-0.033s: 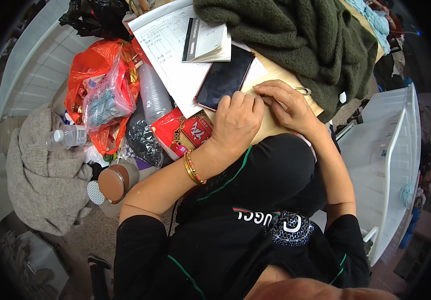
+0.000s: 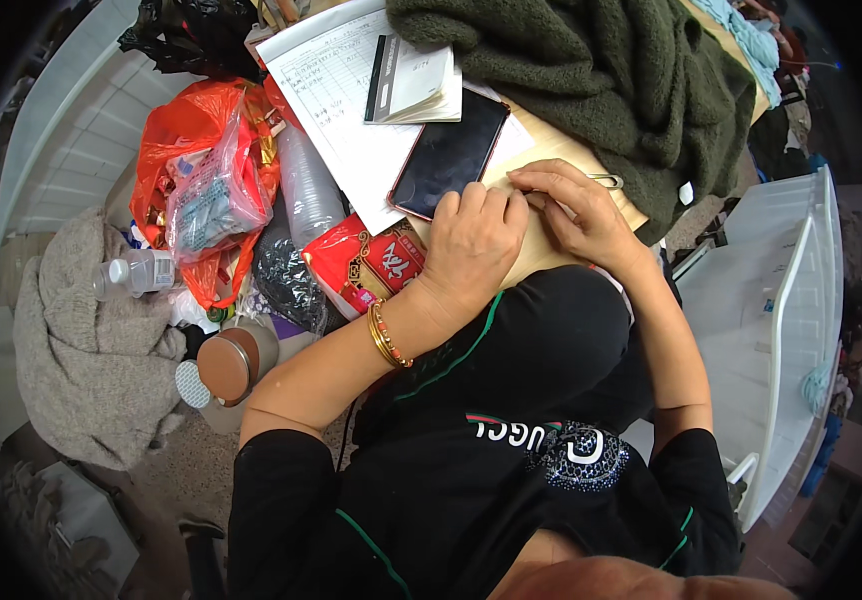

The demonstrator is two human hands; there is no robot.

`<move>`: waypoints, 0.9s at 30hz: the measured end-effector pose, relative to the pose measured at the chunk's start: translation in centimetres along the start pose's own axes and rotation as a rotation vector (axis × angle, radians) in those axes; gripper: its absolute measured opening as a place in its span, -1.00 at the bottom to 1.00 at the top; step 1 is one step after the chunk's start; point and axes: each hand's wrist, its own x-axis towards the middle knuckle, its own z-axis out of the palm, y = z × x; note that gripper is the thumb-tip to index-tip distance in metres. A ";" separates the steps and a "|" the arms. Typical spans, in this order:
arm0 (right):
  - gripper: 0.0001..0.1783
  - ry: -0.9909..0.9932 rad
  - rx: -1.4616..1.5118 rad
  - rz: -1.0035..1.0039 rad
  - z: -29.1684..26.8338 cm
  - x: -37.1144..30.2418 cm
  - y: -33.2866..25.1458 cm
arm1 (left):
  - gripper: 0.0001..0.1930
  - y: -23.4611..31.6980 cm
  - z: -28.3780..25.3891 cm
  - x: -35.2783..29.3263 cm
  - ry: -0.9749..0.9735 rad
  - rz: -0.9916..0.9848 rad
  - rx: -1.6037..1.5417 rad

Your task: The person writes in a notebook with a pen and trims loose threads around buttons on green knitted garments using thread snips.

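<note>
Pale wooden tabletop (image 2: 541, 252), its near edge at your lap; your left hand (image 2: 476, 235), resting at that edge, fingers curled narrow, knuckles up; your right hand (image 2: 576, 210), just beside it, fingers bent and drawn together, tips toward the left; whether either hand pinches anything, you cannot tell, the undersides being hidden; dark phone (image 2: 449, 160), face up, lying beyond your left hand and a little to its left, its long axis slanting from lower left to upper right, its near end just beside the left knuckles; of your two hands, the left is the nearer, the right standing farther off to the phone's right; small metal loop (image 2: 606, 182), just beyond your right hand; red packet (image 2: 363, 262), left of your left hand; notebook (image 2: 416, 85), overlapping the phone's far end; written sheets (image 2: 326, 85), partly under phone and notebook; dark green fabric (image 2: 601, 90), heaped at the far side.
</note>
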 end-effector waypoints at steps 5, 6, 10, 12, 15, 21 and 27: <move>-0.53 0.038 0.035 0.008 0.2 -1.2 -0.4 | -0.84 0.0 0.2 -1.1 0.053 0.007 -0.117; -0.52 0.005 0.068 0.034 0.0 -1.5 -0.2 | -0.84 0.0 0.0 -1.2 0.041 0.017 -0.124; -0.56 0.016 0.143 -0.020 -0.3 -2.0 0.6 | -0.77 0.1 -0.6 -1.8 0.027 -0.009 -0.127; -0.59 0.025 0.121 -0.071 0.0 -1.7 1.2 | -0.72 0.2 -1.4 -1.8 0.007 -0.026 -0.115; -0.57 0.035 0.177 -0.002 0.1 -2.3 1.3 | -0.67 0.2 -0.7 -2.3 0.010 0.008 -0.096; -0.53 0.288 0.007 -0.022 -1.1 -4.3 2.3 | -0.67 0.5 -0.2 -2.7 0.041 -0.036 -0.073; -0.71 0.269 -0.017 -0.184 -2.8 -5.2 2.1 | -0.69 0.9 -1.4 -3.9 0.051 -0.053 -0.088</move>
